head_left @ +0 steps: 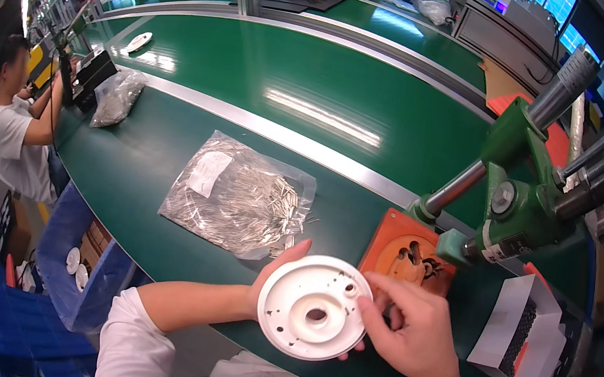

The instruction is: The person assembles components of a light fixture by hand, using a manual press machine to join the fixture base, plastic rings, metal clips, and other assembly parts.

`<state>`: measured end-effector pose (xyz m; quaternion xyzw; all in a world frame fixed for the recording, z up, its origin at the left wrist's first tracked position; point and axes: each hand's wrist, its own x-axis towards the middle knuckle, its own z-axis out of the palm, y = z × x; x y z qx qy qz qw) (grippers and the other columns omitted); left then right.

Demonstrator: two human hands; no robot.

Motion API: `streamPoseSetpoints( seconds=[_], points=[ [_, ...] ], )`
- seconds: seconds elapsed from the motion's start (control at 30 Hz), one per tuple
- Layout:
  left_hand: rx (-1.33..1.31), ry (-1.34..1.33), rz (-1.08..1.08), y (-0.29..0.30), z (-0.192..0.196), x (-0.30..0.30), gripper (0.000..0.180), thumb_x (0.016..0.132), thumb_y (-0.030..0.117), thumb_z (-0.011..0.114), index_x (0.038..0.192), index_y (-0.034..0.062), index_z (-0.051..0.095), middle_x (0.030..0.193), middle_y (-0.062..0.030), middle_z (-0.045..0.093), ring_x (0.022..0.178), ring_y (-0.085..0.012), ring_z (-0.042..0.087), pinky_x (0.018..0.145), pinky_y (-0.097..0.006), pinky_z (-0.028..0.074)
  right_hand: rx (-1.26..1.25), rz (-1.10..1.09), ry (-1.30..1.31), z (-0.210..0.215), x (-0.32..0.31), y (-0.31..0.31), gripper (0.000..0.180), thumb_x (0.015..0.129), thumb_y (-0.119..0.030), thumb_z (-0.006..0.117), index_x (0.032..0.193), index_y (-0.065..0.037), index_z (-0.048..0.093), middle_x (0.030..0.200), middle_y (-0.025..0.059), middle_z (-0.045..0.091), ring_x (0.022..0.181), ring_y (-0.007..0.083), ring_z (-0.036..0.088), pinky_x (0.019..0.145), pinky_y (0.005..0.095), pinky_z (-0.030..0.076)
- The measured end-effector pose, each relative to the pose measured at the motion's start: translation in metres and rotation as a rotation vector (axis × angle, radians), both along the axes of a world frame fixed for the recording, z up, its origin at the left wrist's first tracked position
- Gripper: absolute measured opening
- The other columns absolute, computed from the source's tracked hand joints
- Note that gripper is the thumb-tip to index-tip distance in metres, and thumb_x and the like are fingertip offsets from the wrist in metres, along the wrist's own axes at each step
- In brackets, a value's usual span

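Centrally, low in the view, a white plastic disc [314,307] with a central hole and several small holes is held over the near edge of the green bench [316,90]. Left hand [276,274]: fingers wrapped behind the disc, thumb on its rim at 10 o'clock, gripping it. Right hand [411,333]: fingertips pinched together at the disc's rim at 2 o'clock; whether they hold a small part cannot be determined. At 11 o'clock lies a clear bag of metal pins [241,196]. At 1 o'clock stands an orange fixture [408,256] beneath a green lever press [528,201].
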<state>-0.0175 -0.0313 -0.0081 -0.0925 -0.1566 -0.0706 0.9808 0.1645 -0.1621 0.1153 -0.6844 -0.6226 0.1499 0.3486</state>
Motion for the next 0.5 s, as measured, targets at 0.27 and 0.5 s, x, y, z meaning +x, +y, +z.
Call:
streamPoseSetpoints(
  seconds=[0.27, 0.5],
  points=[
    [0.905, 0.682, 0.121, -0.001, 0.018, 0.001, 0.108, 0.1, 0.085, 0.015, 0.16, -0.0008, 0.04, 0.15, -0.0257, 0.058, 0.132, -0.0349, 0.065, 0.107, -0.048, 0.056, -0.196, -0.037, 0.336, -0.017, 0.011, -0.037, 0.042, 0.099, -0.009, 0.071, 0.14, 0.0, 0.066, 0.072, 0.0048, 0.066, 0.06, 0.0062, 0.058, 0.059, 0.024, 0.048],
    [1.039, 0.148, -0.113, 0.013, 0.0, 0.007, 0.129, 0.089, 0.094, 0.003, 0.127, -0.0141, 0.063, 0.113, -0.0304, 0.075, 0.08, -0.0307, 0.08, 0.048, -0.025, 0.054, -0.105, -0.357, 0.54, -0.056, 0.057, -0.072, 0.044, 0.103, -0.004, 0.064, 0.146, 0.002, 0.062, 0.075, -0.0013, 0.064, 0.064, 0.0016, 0.055, 0.059, 0.0213, 0.047]
  ],
)
